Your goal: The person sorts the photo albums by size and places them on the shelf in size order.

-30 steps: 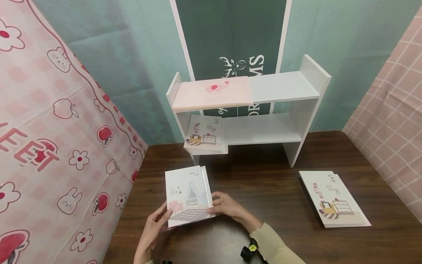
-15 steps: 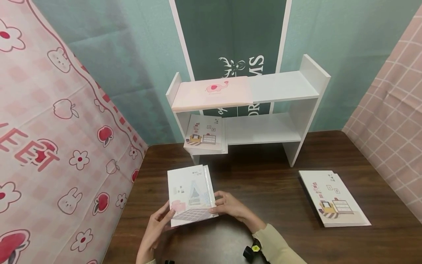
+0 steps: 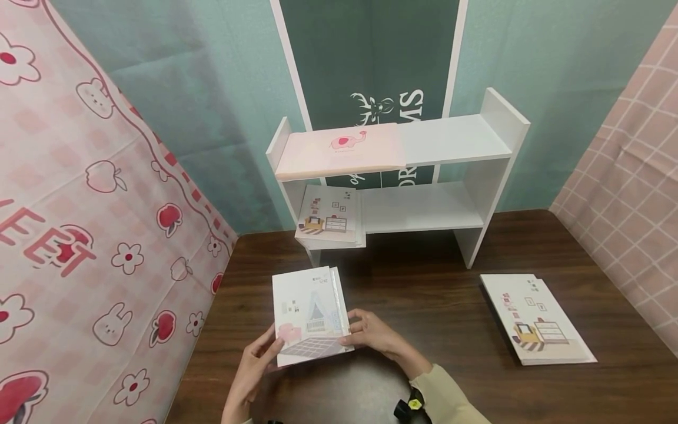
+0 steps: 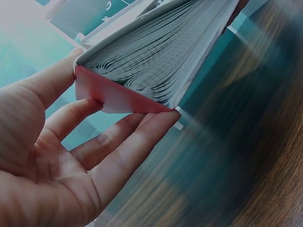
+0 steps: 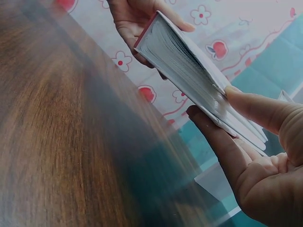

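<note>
Both hands hold a thick white hardcover book (image 3: 309, 312) above the near part of the table, its cover printed with a pale tent, a pink seat and a checked floor. My left hand (image 3: 251, 365) grips the red spine (image 4: 113, 90), thumb on the upper cover and fingers underneath. My right hand (image 3: 378, 335) pinches the opposite, page-edge side, thumb on top and fingers below, as the right wrist view shows. The pages (image 4: 147, 47) fan slightly between the covers in the left wrist view.
A white two-tier shelf (image 3: 424, 209) stands behind the book. On it lie a pink elephant-print book (image 3: 344, 150) above and white books (image 3: 328, 215) below. More white books (image 3: 537, 321) lie on the dark wooden table (image 3: 424, 282) at right. Patterned cloths hang around.
Both hands have shifted slightly to the right with the book between them. The shelf and the other books have stayed where they were.
</note>
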The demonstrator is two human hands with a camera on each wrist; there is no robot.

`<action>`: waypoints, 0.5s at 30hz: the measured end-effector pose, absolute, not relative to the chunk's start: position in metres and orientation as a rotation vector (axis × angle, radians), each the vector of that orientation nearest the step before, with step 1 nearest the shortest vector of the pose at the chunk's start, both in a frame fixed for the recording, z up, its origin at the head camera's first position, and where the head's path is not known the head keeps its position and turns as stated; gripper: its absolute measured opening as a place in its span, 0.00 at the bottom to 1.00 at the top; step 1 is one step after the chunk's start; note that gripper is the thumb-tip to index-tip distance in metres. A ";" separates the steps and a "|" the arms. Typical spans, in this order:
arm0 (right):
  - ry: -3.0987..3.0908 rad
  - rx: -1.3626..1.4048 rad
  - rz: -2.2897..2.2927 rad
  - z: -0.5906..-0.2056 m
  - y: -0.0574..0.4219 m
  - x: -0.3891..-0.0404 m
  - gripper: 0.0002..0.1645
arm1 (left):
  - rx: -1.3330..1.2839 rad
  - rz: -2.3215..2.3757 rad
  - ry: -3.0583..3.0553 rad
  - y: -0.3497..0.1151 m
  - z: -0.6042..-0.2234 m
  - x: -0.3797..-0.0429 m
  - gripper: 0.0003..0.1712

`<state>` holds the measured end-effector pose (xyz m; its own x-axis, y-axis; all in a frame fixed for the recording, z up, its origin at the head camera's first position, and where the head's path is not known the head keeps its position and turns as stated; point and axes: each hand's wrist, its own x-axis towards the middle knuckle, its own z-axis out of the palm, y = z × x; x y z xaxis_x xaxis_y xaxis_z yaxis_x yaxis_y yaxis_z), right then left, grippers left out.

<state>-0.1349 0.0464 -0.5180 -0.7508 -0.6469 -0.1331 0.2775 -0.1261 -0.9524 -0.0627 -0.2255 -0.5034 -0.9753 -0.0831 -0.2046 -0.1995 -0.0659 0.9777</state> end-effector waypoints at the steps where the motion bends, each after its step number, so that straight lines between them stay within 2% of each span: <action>1: 1.523 -0.418 -1.935 -0.518 0.047 -0.134 0.29 | -0.323 2.210 2.092 -0.225 -0.503 -0.063 0.29; 15: 1.543 -0.438 -1.923 -0.522 0.050 -0.132 0.30 | -0.289 2.176 2.129 -0.222 -0.500 -0.061 0.27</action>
